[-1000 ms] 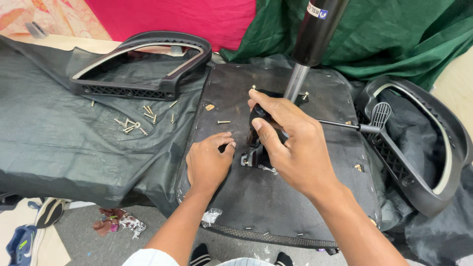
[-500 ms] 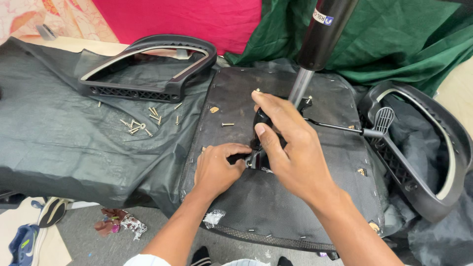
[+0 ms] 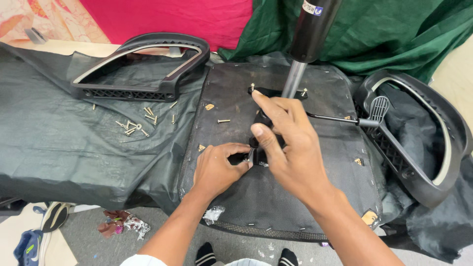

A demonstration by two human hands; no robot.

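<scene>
Head view: left hand (image 3: 215, 170) fingers pinch a screw (image 3: 250, 155); right hand (image 3: 288, 143) fingers press the bracket (image 3: 263, 120).

Seat underside (image 3: 295, 197) – matt black woven cloth, stapled. Gas cylinder (image 3: 310, 29) – glossy black, rod (image 3: 293, 79) bright smooth metal. Armrests (image 3: 143, 69) matt black plastic. Screws (image 3: 135, 125) shiny metal. Sheet (image 3: 59, 143) dull dark fabric.

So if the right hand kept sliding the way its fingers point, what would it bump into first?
The right hand points up and to the left, away from the person. Its index fingertip is already almost at the black mounting plate beside the silver gas-lift rod, so probably that plate first; depth is unclear.
</scene>
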